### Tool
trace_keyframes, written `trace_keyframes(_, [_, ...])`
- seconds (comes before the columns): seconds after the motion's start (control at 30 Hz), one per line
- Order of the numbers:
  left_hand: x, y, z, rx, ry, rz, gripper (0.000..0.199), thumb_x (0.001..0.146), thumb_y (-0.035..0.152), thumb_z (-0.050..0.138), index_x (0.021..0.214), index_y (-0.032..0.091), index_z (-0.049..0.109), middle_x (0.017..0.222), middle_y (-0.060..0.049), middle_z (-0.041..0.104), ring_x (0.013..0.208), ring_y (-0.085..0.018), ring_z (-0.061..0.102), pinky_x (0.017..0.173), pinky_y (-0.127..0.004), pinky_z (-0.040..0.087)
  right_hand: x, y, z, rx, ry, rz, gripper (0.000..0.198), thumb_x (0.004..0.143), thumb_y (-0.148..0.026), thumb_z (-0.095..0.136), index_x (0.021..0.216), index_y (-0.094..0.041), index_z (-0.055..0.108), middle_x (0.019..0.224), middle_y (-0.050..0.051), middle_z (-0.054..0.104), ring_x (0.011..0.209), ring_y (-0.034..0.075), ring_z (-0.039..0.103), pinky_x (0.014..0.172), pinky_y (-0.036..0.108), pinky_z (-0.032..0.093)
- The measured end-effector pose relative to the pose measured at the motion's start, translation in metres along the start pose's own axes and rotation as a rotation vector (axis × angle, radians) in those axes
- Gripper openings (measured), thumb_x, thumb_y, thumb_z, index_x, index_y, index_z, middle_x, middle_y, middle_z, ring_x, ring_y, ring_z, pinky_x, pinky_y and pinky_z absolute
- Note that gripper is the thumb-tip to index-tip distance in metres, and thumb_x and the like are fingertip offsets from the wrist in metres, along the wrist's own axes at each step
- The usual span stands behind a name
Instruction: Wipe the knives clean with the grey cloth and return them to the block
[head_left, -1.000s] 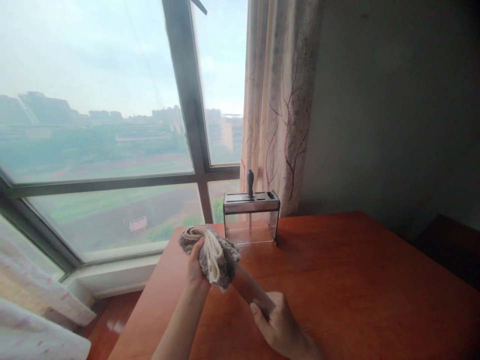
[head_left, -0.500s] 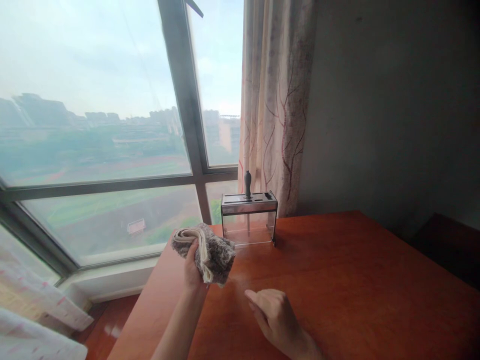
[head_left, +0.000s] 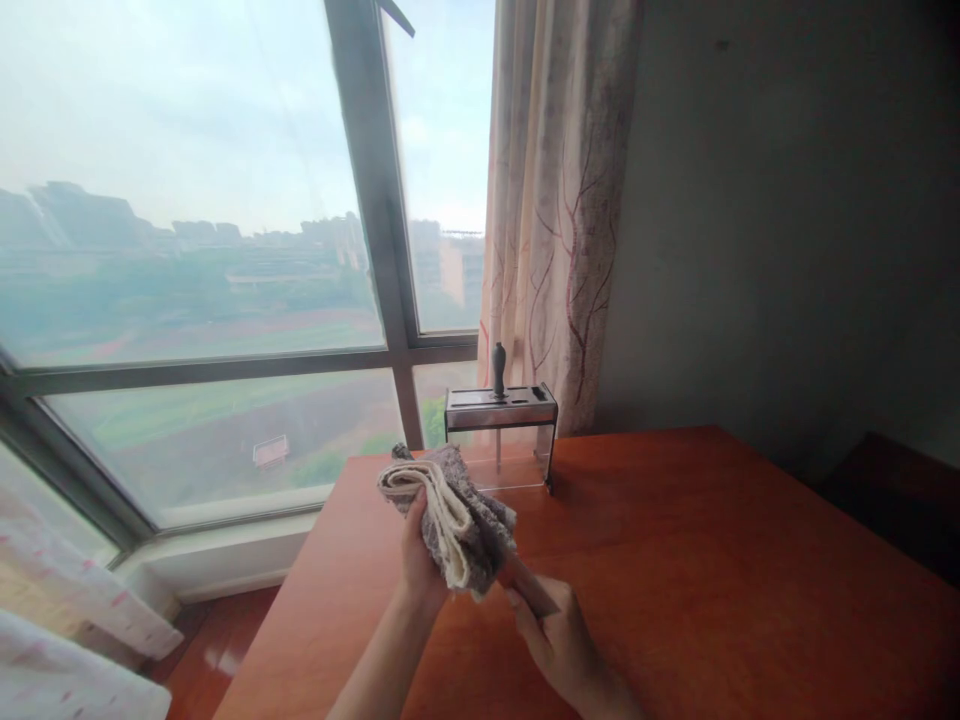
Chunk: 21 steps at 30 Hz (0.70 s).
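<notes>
My left hand (head_left: 424, 560) grips a folded grey, shaggy cloth (head_left: 469, 515) with a cream backing, thumb on top of the folds. Closed in a fist, my right hand (head_left: 559, 635) is just right of and below it. From this fist a narrow, flat blade, apparently a knife (head_left: 531, 588), runs up to the cloth's lower right edge. It mirrors the table's reddish brown; its handle is hidden in my fingers and its far end behind the cloth. Both hands are above the table.
A clear-sided knife block (head_left: 501, 408) with a metal top stands at the far table edge, one dark-grey-handled knife (head_left: 499, 368) upright in it. The reddish wooden table (head_left: 675, 560) reaches a window (head_left: 225, 420) and a patterned curtain (head_left: 562, 220).
My left hand has carried the cloth to the right, up to my right hand. The blade between right fist and cloth now shows plainly; before, it could not be made out.
</notes>
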<state>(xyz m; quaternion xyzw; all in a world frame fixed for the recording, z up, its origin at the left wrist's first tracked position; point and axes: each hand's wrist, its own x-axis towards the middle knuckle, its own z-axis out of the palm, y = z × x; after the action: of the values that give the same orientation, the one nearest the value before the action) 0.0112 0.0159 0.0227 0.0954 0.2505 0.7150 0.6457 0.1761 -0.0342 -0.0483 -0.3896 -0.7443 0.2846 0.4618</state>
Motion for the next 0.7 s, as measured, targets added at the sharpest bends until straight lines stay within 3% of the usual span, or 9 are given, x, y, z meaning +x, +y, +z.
trace_keyframes(0.1, [-0.004,-0.007,-0.001,0.051,-0.006,-0.093,0.019,0.084,0.027,0.059,0.088,0.012,0.07,0.077,-0.007,0.075,0.07,-0.021,0.071,0.079,-0.033,0.056,0.002,0.001,0.006,0.318,0.051,0.226,0.036,0.092,-0.045,0.044,0.07,-0.019,0.054,0.051,-0.003,0.046,0.046,0.012,0.045,0.045,0.024,0.031])
trace_keyframes(0.2, [-0.004,-0.008,-0.003,0.076,-0.026,-0.132,0.021,0.086,0.029,0.058,0.088,0.011,0.069,0.076,-0.008,0.075,0.075,-0.023,0.072,0.078,-0.034,0.056,0.008,-0.005,0.009,0.546,0.09,0.347,0.041,0.088,-0.055,0.047,0.067,-0.02,0.048,0.047,-0.006,0.041,0.039,0.01,0.038,0.04,0.023,0.027])
trace_keyframes(0.33, [-0.001,0.002,-0.005,0.067,-0.025,-0.131,0.024,0.086,0.033,0.058,0.09,0.012,0.069,0.081,-0.009,0.075,0.082,-0.024,0.071,0.08,-0.034,0.056,0.012,-0.015,0.002,0.644,0.009,0.395,0.047,0.085,-0.06,0.049,0.062,-0.019,0.049,0.044,-0.006,0.042,0.038,0.009,0.038,0.039,0.022,0.027])
trace_keyframes(0.47, [0.005,0.02,-0.008,0.0,-0.029,-0.031,0.027,0.088,0.036,0.054,0.1,0.016,0.069,0.087,-0.006,0.075,0.089,-0.024,0.07,0.086,-0.035,0.054,0.009,-0.019,-0.008,0.691,-0.003,0.425,0.053,0.085,-0.059,0.049,0.052,-0.018,0.049,0.041,-0.004,0.042,0.038,0.008,0.039,0.041,0.022,0.028])
trace_keyframes(0.7, [0.016,0.042,-0.02,-0.071,-0.085,0.098,0.046,0.086,0.054,0.048,0.126,0.031,0.056,0.105,-0.003,0.073,0.112,-0.023,0.061,0.099,-0.037,0.045,0.009,-0.02,-0.008,1.008,-0.003,0.532,0.046,0.081,-0.054,0.057,0.052,-0.021,0.043,0.034,-0.009,0.033,0.031,0.006,0.024,0.034,0.022,0.017])
